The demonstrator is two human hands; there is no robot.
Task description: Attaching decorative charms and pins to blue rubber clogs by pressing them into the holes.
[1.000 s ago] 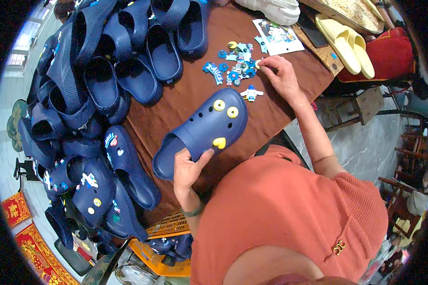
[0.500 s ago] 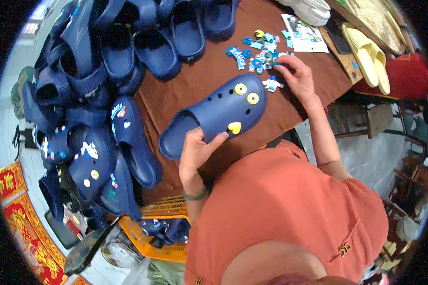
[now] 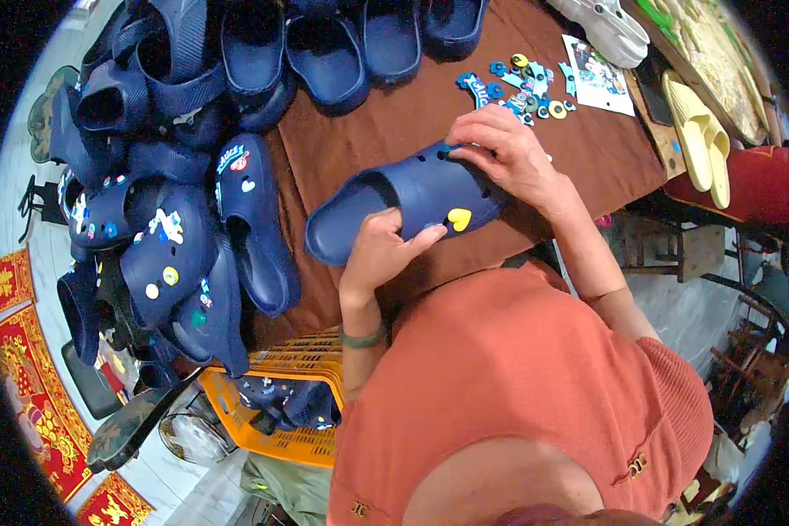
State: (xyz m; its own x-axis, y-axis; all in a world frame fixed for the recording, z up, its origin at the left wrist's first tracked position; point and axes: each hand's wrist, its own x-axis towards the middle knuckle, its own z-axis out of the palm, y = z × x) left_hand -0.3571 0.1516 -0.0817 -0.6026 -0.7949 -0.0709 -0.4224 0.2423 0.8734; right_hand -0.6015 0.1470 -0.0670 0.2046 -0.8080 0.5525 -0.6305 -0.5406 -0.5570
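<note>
A navy blue clog (image 3: 416,188) lies on the brown cloth with its toe to the right. My left hand (image 3: 381,254) grips its near side, fingers inside the opening and thumb along the outside, near a yellow heart charm (image 3: 458,219). Over the clog's front, my right hand (image 3: 504,158) is closed, its fingertips pressed at the holes on the far side. A sliver of bright blue, seemingly a small shoe charm (image 3: 450,147), shows under those fingertips. The right hand hides the toe. Beyond it sits a pile of blue, black and yellow charms (image 3: 535,88).
Navy clogs and slides (image 3: 324,66) crowd the table's far and left sides, some decorated. A printed card (image 3: 600,83), white shoe (image 3: 609,35) and yellow slippers (image 3: 694,131) are at the right. An orange basket (image 3: 324,373) holding shoes stands below the near left edge.
My right hand has moved from the charm pile onto the clog's upper, with fingertips at the holes. The left hand keeps its grip. The whole view has shifted slightly.
</note>
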